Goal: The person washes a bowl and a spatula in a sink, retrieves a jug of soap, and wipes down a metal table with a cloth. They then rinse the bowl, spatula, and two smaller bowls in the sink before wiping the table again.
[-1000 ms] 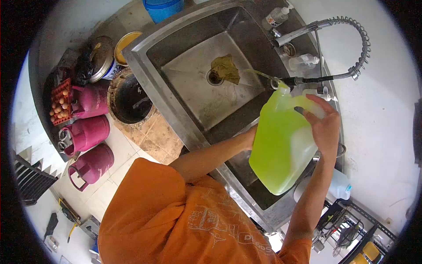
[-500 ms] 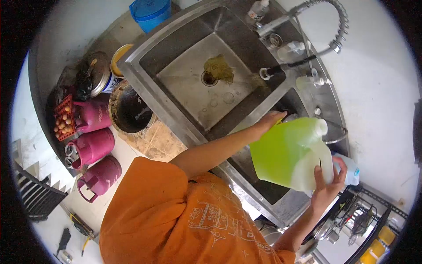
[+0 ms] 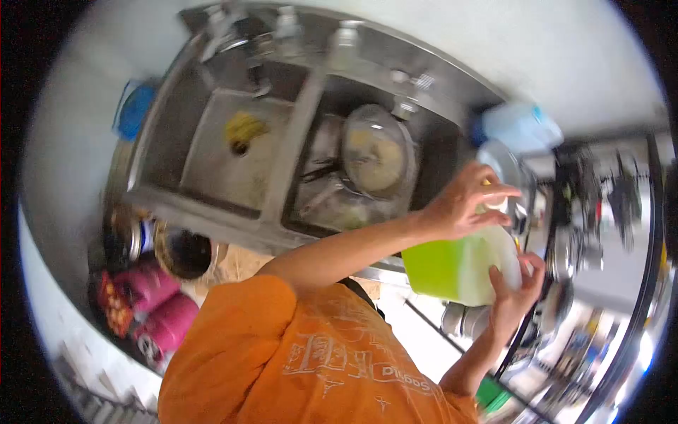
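Note:
A translucent plastic jug (image 3: pixel 462 267) of bright green liquid is held in front of my body, by the sink's near edge. My right hand (image 3: pixel 518 286) is wrapped round its handle. Over the jug's mouth is my left hand (image 3: pixel 474 201), its fingers bent at the pale neck with a small yellow, cap-like piece between them. Motion blur and the fingers hide part of the mouth. In the sink basin nearest the jug lies a round clear bowl (image 3: pixel 378 152) with pale contents.
The steel double sink (image 3: pixel 282 152) has a yellow-green cloth (image 3: pixel 244 127) by the left drain. Bottles (image 3: pixel 346 44) line its back ledge. A large clear bottle (image 3: pixel 519 127) stands right of it, near a rack (image 3: pixel 639 191) of utensils. Pink gas cylinders (image 3: pixel 169 321) stand lower left.
The view has turned, bringing the second basin and its bowl into sight. The jug is now away from the basin, near my body. My left hand has gone from the jug's side to its mouth.

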`<state>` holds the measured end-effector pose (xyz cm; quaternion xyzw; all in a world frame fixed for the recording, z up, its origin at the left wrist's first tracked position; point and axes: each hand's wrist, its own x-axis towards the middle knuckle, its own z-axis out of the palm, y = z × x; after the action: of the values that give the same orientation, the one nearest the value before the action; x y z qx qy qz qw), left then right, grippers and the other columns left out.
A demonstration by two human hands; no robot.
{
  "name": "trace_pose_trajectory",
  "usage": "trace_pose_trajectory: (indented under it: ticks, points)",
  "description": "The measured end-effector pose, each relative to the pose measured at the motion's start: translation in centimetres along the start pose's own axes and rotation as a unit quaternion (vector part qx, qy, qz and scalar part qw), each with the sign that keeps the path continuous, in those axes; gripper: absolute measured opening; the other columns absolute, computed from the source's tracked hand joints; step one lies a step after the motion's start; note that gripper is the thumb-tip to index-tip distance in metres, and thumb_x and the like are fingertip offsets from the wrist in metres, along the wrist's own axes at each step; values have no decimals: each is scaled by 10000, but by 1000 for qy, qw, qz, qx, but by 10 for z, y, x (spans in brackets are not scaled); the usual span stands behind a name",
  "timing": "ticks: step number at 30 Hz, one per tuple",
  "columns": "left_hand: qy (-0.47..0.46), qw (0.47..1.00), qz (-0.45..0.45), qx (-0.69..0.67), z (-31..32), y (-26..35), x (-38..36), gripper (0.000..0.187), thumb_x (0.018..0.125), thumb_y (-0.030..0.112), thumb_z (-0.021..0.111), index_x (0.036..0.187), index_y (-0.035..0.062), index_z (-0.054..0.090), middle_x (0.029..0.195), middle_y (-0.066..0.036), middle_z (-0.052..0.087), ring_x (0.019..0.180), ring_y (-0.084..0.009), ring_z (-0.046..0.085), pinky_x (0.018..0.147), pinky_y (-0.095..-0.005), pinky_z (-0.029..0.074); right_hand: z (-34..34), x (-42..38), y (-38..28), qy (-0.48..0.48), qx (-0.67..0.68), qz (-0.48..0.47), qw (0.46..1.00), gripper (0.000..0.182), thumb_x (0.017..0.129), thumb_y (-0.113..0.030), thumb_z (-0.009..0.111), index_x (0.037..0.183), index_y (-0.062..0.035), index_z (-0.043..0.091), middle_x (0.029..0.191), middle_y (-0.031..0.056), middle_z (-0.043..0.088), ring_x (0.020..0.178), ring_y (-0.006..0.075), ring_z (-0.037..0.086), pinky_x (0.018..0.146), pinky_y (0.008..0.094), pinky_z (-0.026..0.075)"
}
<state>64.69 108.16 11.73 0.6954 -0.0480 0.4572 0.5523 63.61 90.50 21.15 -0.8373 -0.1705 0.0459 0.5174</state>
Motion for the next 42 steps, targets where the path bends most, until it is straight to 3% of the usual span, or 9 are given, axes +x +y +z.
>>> trace_pose_trajectory:
  ticks: [11,16,21,24,30,33,36,39,42]
  points:
    - [-298,954,37,-3,198,-16,-4,408,805,121,703,1206,174,654,1019,-117,532,1005,-309,514,884,-416,450,-142,20,104,95,22,52,994,356,699,121,634,990,-38,501,872,77,610,783,129,593,674,236,467]
    - [-327,925,57,184,248,-23,0,163,785,138,675,917,48,706,1003,-149,531,1002,-309,533,802,-409,463,-162,36,156,113,10,7,994,356,700,126,621,997,-34,510,878,86,616,806,136,599,703,246,472]
    - [-391,861,25,325,292,-24,27,161,766,167,623,744,33,709,897,-172,648,885,-330,635,681,-407,515,-167,55,165,151,27,6,988,335,736,112,625,1016,-31,510,883,98,631,811,140,601,727,257,474]
    - [-470,805,-76,353,302,-21,53,161,736,167,605,746,67,731,860,-168,700,829,-320,682,659,-409,530,-164,60,177,160,41,-33,986,334,752,97,637,1036,-30,513,893,102,627,820,150,602,735,268,474]
    - [-583,686,-48,434,322,-16,75,258,789,210,564,921,116,763,999,-114,719,937,-266,693,740,-374,538,-175,70,224,179,-36,-86,980,351,772,64,657,1085,-21,523,945,102,609,855,172,592,783,290,467]
    - [-589,675,-54,441,327,-5,79,296,811,230,546,996,128,754,1030,-97,718,953,-260,692,750,-366,536,-176,69,241,183,-57,-135,972,349,780,51,664,1092,-20,527,974,100,601,873,177,586,813,292,460]
    - [-570,687,-144,427,334,-18,83,301,855,243,511,1004,127,746,1062,-109,706,991,-276,679,763,-373,529,-173,73,247,195,5,-110,975,360,792,43,663,1117,-7,515,981,98,595,898,175,577,839,295,454]
    - [-464,789,-141,378,324,-20,71,333,916,259,447,976,85,724,1039,-140,696,999,-312,662,779,-408,518,-171,71,242,204,32,-94,974,370,796,37,666,1128,0,507,991,99,592,912,167,569,846,297,451]
    - [-393,883,-107,234,338,-90,46,384,964,302,396,972,30,667,999,-171,675,965,-342,645,802,-428,498,-171,67,238,196,42,-82,976,376,797,28,675,1132,1,507,1020,104,584,927,163,563,855,302,448]
